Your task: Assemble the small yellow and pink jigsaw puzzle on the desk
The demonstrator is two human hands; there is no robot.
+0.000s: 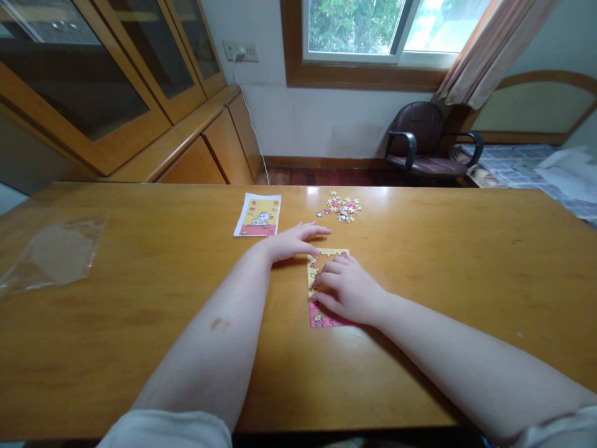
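A partly joined jigsaw puzzle [321, 318] lies on the table, yellow along its top and left and pink at the bottom, with bare wood showing inside its border. My right hand [347, 289] rests over its middle and right side, fingers spread and touching the left part; it hides much of the puzzle. At the top left corner is my left hand [298, 241], its fingers stretched out to the right and the thumb close to the yellow edge. Neither hand visibly holds a piece. Beyond them lies a loose pile of puzzle pieces [344, 208].
A picture card [259, 215] with a white animal on yellow and pink lies left of the pile. A clear plastic bag [60, 252] is at the table's left. Past the wooden table [448, 249] stand a dark armchair [422, 137], a glass-door cabinet [153, 124] and a bed [522, 165].
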